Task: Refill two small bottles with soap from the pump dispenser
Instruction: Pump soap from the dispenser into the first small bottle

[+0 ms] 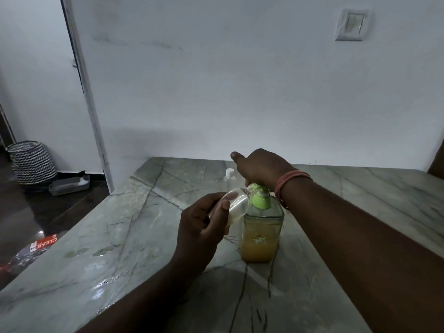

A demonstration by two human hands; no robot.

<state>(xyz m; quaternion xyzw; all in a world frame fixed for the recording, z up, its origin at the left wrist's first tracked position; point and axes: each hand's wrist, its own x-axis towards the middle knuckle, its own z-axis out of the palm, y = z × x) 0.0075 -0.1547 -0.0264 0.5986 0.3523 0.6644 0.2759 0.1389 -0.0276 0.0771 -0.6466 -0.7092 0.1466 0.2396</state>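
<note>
At frame centre the left hand (204,222) grips a tilted clear bottle (236,205) under the pump dispenser (262,227) spout, right hand (262,169) pressing; the capped second bottle (229,175) waits behind.

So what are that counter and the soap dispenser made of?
The grey-green veined counter looks like polished stone, perhaps marble: dark veins and glossy reflections. The square clear-walled soap dispenser seems to be transparent plastic, amber soap visible inside, with a matte light-green plastic pump.
</note>
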